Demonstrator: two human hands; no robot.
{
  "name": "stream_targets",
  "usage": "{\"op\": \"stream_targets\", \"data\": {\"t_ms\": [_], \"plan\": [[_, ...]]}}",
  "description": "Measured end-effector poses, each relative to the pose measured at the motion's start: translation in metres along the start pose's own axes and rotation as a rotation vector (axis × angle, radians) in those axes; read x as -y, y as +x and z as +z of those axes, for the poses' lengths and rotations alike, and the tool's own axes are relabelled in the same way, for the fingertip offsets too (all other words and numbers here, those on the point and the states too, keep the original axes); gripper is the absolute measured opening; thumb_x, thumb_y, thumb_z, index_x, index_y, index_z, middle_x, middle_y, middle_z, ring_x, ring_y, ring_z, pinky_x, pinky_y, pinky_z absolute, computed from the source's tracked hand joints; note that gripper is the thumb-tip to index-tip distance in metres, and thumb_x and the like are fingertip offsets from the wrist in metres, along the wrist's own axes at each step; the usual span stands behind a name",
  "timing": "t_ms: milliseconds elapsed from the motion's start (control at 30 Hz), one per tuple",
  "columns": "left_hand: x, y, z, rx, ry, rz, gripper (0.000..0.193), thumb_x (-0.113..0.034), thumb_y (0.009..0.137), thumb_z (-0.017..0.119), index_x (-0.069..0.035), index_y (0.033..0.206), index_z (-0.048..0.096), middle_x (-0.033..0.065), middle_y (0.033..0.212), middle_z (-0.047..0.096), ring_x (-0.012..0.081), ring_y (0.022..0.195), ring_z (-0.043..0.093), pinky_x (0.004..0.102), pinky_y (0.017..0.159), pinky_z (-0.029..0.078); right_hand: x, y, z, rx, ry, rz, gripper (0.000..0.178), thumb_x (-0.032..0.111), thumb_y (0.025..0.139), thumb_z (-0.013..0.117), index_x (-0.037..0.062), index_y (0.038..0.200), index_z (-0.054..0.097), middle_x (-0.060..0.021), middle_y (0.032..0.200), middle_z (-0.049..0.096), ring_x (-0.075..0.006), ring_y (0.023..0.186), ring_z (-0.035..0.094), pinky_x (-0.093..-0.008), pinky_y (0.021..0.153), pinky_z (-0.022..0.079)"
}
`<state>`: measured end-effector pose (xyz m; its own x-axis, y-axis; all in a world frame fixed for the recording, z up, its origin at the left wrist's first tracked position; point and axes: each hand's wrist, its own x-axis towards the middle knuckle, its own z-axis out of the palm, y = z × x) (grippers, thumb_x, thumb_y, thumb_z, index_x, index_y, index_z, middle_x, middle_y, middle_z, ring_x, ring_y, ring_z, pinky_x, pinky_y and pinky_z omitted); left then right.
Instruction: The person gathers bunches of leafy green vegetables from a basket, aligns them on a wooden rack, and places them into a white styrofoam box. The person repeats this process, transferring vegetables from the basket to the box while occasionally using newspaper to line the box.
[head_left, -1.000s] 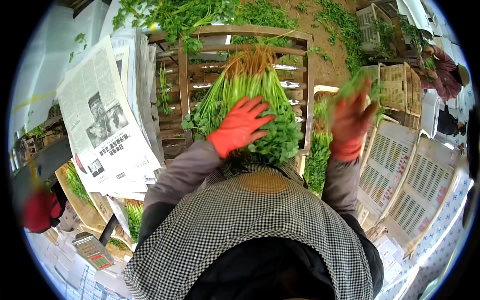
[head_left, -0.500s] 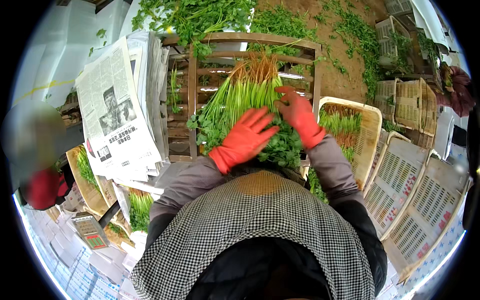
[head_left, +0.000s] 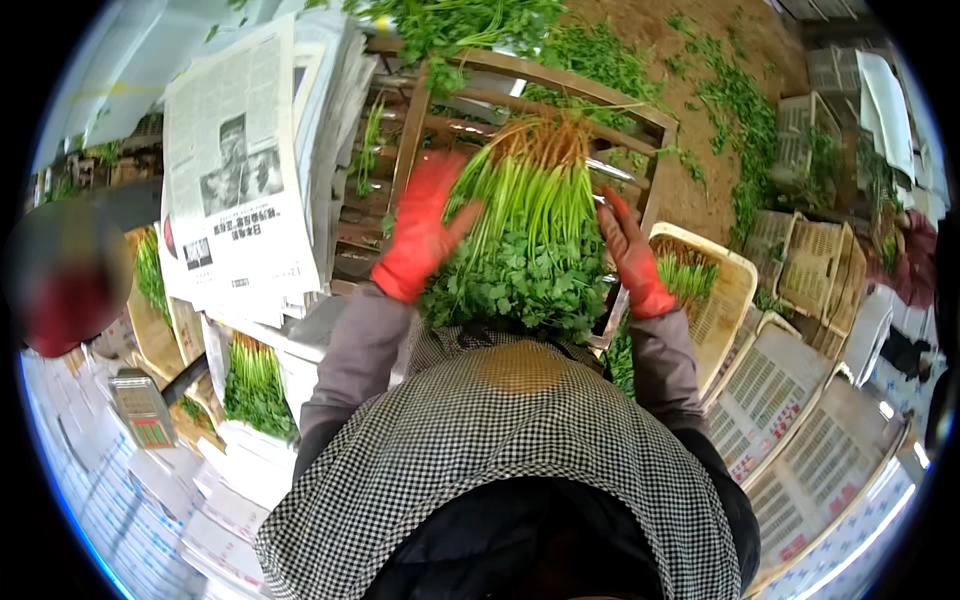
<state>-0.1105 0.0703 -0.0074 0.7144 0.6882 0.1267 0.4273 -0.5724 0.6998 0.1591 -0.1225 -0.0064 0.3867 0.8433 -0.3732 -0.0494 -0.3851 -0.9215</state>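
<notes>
A wide bunch of coriander [head_left: 530,215] lies on the slatted metal rack [head_left: 655,130], its brown roots at the far end and its leaves toward me. At the bunch's left side is my red-gloved left hand [head_left: 425,230], smeared a little by motion, with the thumb held apart from the fingers. My right hand [head_left: 635,260], also in a red glove, is stretched out along the right edge of the stems. Both hands flank the bunch, and neither is closed round it.
Left of the rack stands a stack of newspapers [head_left: 235,160]. A crate [head_left: 735,275] holding more coriander is on the right, near stacked plastic crates [head_left: 755,410]. Loose greens [head_left: 470,30] lie beyond the rack. Another bunch [head_left: 258,385] and a small scale [head_left: 143,408] are at lower left.
My left hand has come off the bunch's leaves and moved left to its side. The right hand has shifted to the right edge, fingers straightened. The whole view has turned slightly.
</notes>
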Motion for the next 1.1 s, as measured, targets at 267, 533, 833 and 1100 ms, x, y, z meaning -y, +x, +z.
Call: {"op": "stream_targets", "data": {"t_ms": [267, 533, 833, 1100], "plan": [[-0.065, -0.048, 0.105, -0.056, -0.114, -0.442, 0.095, -0.041, 0.090, 0.066, 0.014, 0.149, 0.016, 0.0374, 0.141, 0.041, 0.0476, 0.120, 0.055, 0.0464, 0.097, 0.049, 0.001, -0.009, 0.094, -0.089, 0.151, -0.095, 0.084, 0.026, 0.095, 0.070, -0.0012, 0.156, 0.018, -0.0174, 0.144, 0.047, -0.0229, 0.128, 0.048, -0.0334, 0.108, 0.039], [-0.130, -0.034, 0.061, -0.302, -0.291, -0.409, 0.093, -0.035, 0.085, 0.072, 0.010, 0.151, 0.023, 0.0324, 0.125, 0.057, 0.0449, 0.114, 0.059, 0.0462, 0.097, 0.048, -0.034, -0.020, 0.062, -0.235, -0.107, 0.014, 0.052, 0.016, 0.102, 0.056, -0.0014, 0.149, 0.040, -0.0212, 0.135, 0.058, -0.0285, 0.121, 0.058, -0.0369, 0.103, 0.046], [-0.122, -0.097, 0.046, -0.691, -0.195, -0.440, 0.101, -0.028, 0.085, 0.075, 0.008, 0.154, 0.011, 0.0308, 0.133, 0.050, 0.0457, 0.116, 0.055, 0.0449, 0.099, 0.046, 0.063, -0.044, 0.111, 0.353, -0.185, -0.066, 0.045, 0.023, 0.102, 0.057, -0.0077, 0.135, 0.052, -0.0156, 0.128, 0.061, -0.0221, 0.109, 0.062, -0.0338, 0.096, 0.050], [-0.137, -0.244, -0.217, -0.805, 0.382, 0.039, 0.113, -0.028, 0.064, 0.085, 0.008, 0.152, 0.025, 0.0232, 0.125, 0.058, 0.0401, 0.105, 0.062, 0.0434, 0.090, 0.050, 0.130, -0.072, 0.279, 1.059, 0.525, -0.173, 0.041, 0.015, 0.096, 0.059, -0.0023, 0.133, 0.055, -0.0131, 0.130, 0.060, -0.0251, 0.113, 0.060, -0.0394, 0.101, 0.046]]}}
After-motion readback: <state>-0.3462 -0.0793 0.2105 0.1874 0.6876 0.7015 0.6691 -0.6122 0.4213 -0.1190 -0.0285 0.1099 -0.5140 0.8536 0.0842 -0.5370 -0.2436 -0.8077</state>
